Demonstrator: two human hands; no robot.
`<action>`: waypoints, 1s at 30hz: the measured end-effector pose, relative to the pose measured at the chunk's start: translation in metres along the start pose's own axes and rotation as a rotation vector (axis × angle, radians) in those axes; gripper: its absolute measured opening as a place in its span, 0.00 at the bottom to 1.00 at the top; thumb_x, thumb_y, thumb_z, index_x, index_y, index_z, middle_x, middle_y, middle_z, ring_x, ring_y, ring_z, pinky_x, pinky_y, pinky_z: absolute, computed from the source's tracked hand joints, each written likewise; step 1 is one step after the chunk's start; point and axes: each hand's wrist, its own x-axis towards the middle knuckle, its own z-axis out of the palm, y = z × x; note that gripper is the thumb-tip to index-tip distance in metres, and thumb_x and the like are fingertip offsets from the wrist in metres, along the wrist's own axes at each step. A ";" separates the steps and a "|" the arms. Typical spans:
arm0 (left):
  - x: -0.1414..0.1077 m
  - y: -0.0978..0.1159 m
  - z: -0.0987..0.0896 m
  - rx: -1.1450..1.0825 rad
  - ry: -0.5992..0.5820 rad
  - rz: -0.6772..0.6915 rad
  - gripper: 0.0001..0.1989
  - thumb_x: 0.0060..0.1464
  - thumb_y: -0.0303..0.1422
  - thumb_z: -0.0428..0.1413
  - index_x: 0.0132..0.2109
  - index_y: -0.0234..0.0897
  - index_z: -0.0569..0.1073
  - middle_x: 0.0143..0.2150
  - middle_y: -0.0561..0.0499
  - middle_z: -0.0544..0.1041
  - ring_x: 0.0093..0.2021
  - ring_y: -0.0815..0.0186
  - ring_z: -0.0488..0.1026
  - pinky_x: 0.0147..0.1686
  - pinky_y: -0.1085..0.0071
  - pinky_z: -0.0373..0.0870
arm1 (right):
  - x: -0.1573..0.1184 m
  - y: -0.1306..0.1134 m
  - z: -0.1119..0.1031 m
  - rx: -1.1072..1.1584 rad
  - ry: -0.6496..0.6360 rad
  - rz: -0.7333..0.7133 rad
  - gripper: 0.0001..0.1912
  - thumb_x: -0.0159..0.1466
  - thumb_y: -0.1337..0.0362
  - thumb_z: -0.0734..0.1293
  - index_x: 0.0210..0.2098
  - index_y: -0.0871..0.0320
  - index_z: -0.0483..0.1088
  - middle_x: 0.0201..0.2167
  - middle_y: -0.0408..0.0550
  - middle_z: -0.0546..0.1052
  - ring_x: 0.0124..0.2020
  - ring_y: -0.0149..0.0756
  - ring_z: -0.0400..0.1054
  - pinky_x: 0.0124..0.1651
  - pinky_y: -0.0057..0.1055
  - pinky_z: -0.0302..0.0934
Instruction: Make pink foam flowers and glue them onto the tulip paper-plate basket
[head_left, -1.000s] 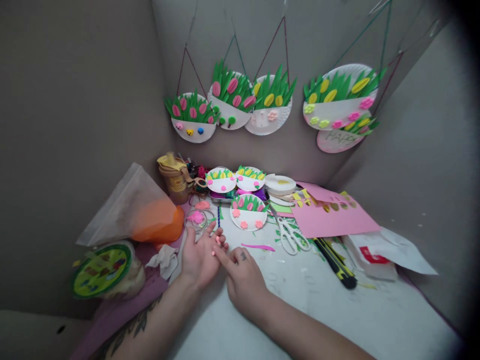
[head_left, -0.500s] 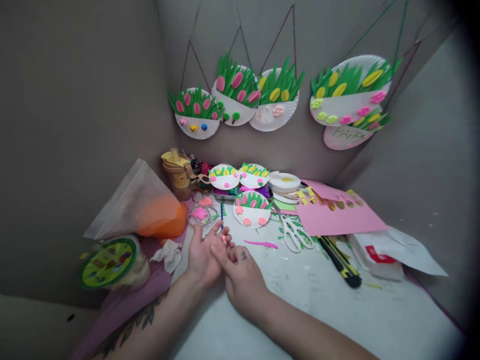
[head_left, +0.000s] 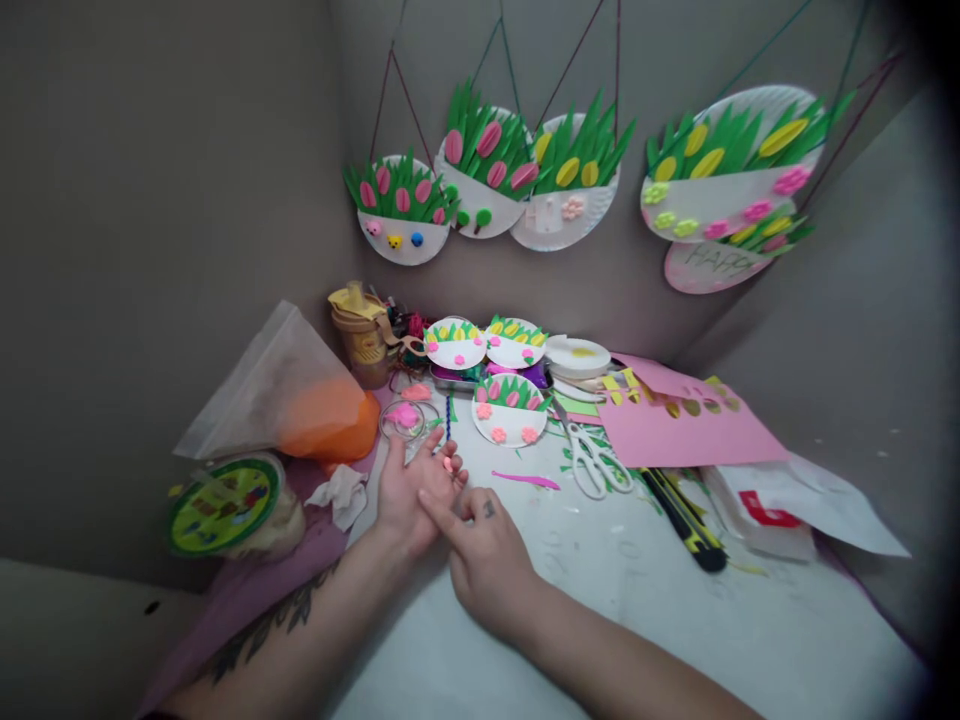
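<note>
Left hand (head_left: pixel 411 495) and right hand (head_left: pixel 489 550) meet above a white table (head_left: pixel 615 630)

The table spreads widest, its surface scattered with craft things. On the wall behind hang paper plates, the biggest a flowered plate (head_left: pixel 716 208) at the right. A pink sheet (head_left: pixel 690 435) lies on the table's right side; opposite, a clear bag (head_left: pixel 262 385) with something orange inside leans behind a green-lidded tub (head_left: pixel 225 505). The left hand is palm up, its fingers bent. The right hand sets one outstretched finger on that palm, the others folded; whether it pinches anything I cannot tell. Beyond them sits a small plate (head_left: pixel 510 424) with peach flowers, white-handled scissors (head_left: pixel 585 447) to its right and a slim pink tool (head_left: pixel 527 480) nearer. Smallest is the pink piece (head_left: pixel 448 464), held in the left hand's curled fingers
</note>
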 end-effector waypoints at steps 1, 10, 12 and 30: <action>0.000 0.000 0.000 0.005 -0.006 -0.014 0.26 0.58 0.52 0.41 0.43 0.34 0.68 0.34 0.46 0.68 0.29 0.64 0.68 0.32 0.62 0.71 | 0.000 0.000 0.000 -0.007 0.009 0.012 0.41 0.53 0.78 0.59 0.64 0.46 0.51 0.35 0.48 0.60 0.37 0.40 0.55 0.41 0.37 0.60; 0.000 -0.002 0.001 0.025 0.008 -0.014 0.26 0.57 0.52 0.40 0.42 0.34 0.68 0.35 0.45 0.68 0.29 0.64 0.67 0.31 0.64 0.70 | -0.001 0.000 0.001 -0.020 0.022 0.032 0.42 0.53 0.78 0.59 0.64 0.46 0.51 0.35 0.48 0.58 0.37 0.40 0.54 0.40 0.36 0.59; -0.001 -0.002 0.002 0.024 0.012 0.027 0.26 0.58 0.52 0.39 0.42 0.34 0.68 0.35 0.45 0.68 0.30 0.64 0.67 0.31 0.64 0.70 | -0.002 -0.001 0.001 -0.034 0.016 0.044 0.43 0.52 0.79 0.59 0.65 0.46 0.50 0.35 0.48 0.58 0.37 0.40 0.54 0.40 0.36 0.59; 0.002 -0.001 -0.006 0.003 -0.039 0.032 0.26 0.58 0.52 0.40 0.42 0.34 0.68 0.35 0.45 0.68 0.31 0.64 0.68 0.33 0.63 0.70 | -0.003 -0.004 0.000 0.029 -0.016 0.030 0.42 0.52 0.78 0.60 0.64 0.49 0.51 0.35 0.48 0.59 0.37 0.40 0.55 0.40 0.37 0.59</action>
